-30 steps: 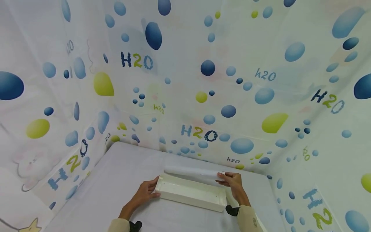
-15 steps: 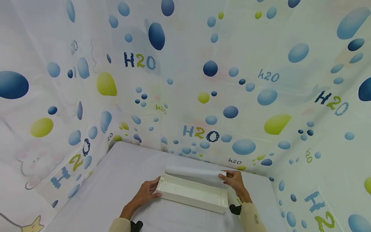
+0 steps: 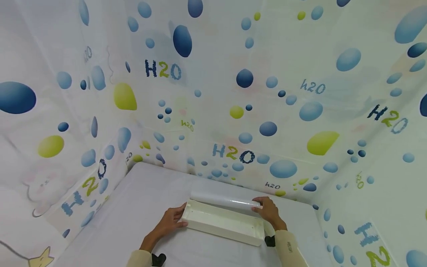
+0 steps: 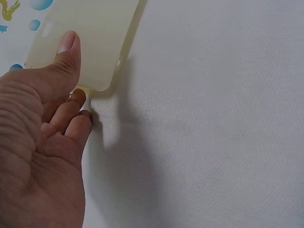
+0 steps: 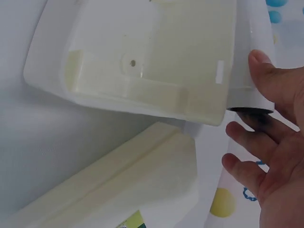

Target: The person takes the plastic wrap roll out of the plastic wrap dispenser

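Observation:
A long cream plastic box [image 3: 223, 224] with an open top stands on the white-covered table. My left hand [image 3: 169, 221] grips its left end; in the left wrist view the thumb [image 4: 69, 47] lies against the box wall and the fingers are curled below the end. Just behind the box, along its far side, lies a shiny white roll of film [image 3: 223, 199]. My right hand [image 3: 269, 212] holds the roll's right end. The right wrist view shows the thumb [image 5: 266, 71] on the roll's side and a finger at its dark, round end.
A long cream plastic piece [image 5: 128, 185] bearing a green label [image 5: 133, 221] lies beside the box's right end, partly under the right forearm. Printed cloth walls [image 3: 207, 111] enclose the table [image 3: 143, 196] at the back and both sides.
The roll's right end has come slightly toward the box, and more of its shiny side shows. The right hand has shifted its hold on that end. The left hand keeps its grip on the box.

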A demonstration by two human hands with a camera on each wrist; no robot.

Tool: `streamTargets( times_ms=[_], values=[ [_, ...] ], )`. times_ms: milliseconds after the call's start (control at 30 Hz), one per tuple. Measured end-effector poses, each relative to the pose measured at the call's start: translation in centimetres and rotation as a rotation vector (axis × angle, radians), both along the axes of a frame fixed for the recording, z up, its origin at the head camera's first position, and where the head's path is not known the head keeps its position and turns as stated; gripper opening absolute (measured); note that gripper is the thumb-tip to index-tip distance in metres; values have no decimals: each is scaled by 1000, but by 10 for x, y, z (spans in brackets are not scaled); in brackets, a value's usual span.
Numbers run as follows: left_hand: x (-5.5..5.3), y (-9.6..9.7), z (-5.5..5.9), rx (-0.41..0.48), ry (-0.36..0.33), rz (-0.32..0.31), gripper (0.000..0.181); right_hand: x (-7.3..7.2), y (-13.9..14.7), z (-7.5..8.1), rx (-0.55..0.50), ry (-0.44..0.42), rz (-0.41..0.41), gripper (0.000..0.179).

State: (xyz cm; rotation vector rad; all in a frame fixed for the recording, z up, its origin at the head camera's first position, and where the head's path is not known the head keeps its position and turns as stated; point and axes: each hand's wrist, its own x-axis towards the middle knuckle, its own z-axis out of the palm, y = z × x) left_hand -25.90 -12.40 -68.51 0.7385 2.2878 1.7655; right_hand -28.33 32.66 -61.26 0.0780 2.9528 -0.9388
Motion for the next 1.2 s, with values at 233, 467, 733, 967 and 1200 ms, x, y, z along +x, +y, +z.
streamTargets(
  times_ms=[233, 467, 733, 967, 1200],
  values=[
    [-1, 0, -6, -3, -12, 3, 88, 3, -5, -9, 113, -1, 17, 35],
    [2, 0, -9, -8, -13, 11, 90, 4, -10, -10, 173, -13, 52, 37],
    [0, 1, -5, -28, 7, 27, 91, -2, -15, -6, 200, -50, 50, 38],
    [1, 1, -5, -28, 16, 19, 90, -2, -14, -2, 214, -72, 84, 42],
    [1, 1, -4, -42, 2, 33, 91, 0, -6, -2, 119, -69, 86, 46]
  ],
)
